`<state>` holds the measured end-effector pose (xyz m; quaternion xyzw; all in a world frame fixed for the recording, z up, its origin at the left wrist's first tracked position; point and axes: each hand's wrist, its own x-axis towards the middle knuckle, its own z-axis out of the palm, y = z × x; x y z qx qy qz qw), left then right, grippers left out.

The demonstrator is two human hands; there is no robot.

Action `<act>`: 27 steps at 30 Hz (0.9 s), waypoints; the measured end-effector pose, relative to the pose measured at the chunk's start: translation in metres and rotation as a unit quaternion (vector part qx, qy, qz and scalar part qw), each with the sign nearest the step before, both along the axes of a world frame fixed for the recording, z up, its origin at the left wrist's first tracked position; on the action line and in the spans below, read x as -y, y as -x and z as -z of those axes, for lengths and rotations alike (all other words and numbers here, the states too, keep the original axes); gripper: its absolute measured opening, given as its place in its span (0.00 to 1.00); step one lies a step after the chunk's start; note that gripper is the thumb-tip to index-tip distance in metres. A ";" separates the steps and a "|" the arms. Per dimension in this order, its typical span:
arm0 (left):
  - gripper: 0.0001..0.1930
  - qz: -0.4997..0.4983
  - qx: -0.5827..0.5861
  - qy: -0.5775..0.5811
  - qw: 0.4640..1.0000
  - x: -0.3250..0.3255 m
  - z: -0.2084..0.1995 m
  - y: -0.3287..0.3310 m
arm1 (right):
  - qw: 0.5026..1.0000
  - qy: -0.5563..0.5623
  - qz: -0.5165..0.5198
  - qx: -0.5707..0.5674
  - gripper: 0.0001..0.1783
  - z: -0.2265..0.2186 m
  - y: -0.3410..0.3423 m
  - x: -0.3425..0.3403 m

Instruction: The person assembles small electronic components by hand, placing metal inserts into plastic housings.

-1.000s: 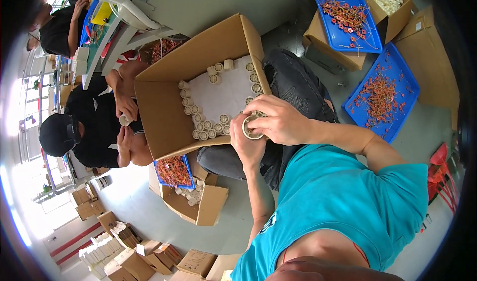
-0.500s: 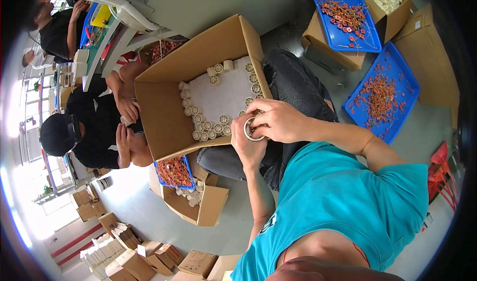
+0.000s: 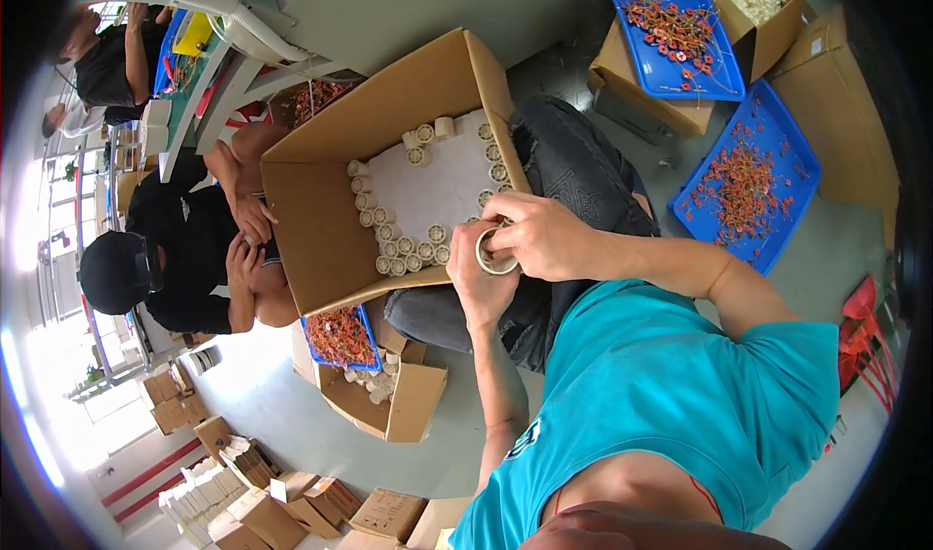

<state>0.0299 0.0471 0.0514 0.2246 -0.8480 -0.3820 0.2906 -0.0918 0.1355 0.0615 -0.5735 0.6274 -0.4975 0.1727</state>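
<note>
My left hand (image 3: pixel 475 283) is wrapped around a short, off-white plastic cylinder (image 3: pixel 483 260), its round open end facing up. My right hand (image 3: pixel 547 239) is over that opening, with its bent fingers pressed together inside the rim. What those fingertips grip, if anything, is hidden. Both hands are at the near right edge of a large open cardboard box (image 3: pixel 321 181). Inside the box, several similar off-white cylinders (image 3: pixel 386 231) stand along the sides on a pale sheet (image 3: pixel 428 186).
On the right, blue trays (image 3: pixel 799 176) hold piles of red wired parts (image 3: pixel 743 195). A co-worker in black (image 3: pixel 194 244) sits left of the box, both hands together at a small object. Below the box are another blue tray (image 3: pixel 377 354) and a smaller carton (image 3: pixel 418 404) of white cylinders.
My right fingers have shifted slightly within the cylinder's opening, while the left hand keeps its hold. The co-worker's hands have come closer together around their small piece.
</note>
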 end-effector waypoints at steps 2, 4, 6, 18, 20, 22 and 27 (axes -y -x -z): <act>0.19 0.007 0.004 0.000 1.000 0.001 -0.001 0.002 | 1.000 -0.004 -0.010 -0.010 0.09 0.003 0.003 0.002; 0.19 0.015 0.009 0.002 1.000 0.003 0.000 0.003 | 1.000 -0.008 -0.019 -0.020 0.09 0.005 0.005 0.003; 0.19 0.027 0.018 -0.003 0.999 0.003 0.003 0.003 | 0.999 -0.003 -0.015 -0.029 0.08 0.008 0.005 0.001; 0.19 0.023 0.042 0.087 0.995 0.004 -0.004 0.009 | 0.999 0.031 0.016 -0.020 0.07 0.004 0.006 0.000; 0.19 0.022 0.031 0.069 0.997 0.003 -0.004 0.009 | 0.999 0.036 0.016 -0.009 0.07 0.003 0.006 -0.001; 0.19 0.021 0.021 0.051 0.998 0.001 -0.005 0.009 | 0.999 0.040 0.015 0.001 0.07 0.004 0.006 -0.001; 0.17 0.014 0.002 0.025 1.000 -0.003 -0.008 0.009 | 0.999 0.044 -0.007 0.021 0.06 0.000 0.007 -0.003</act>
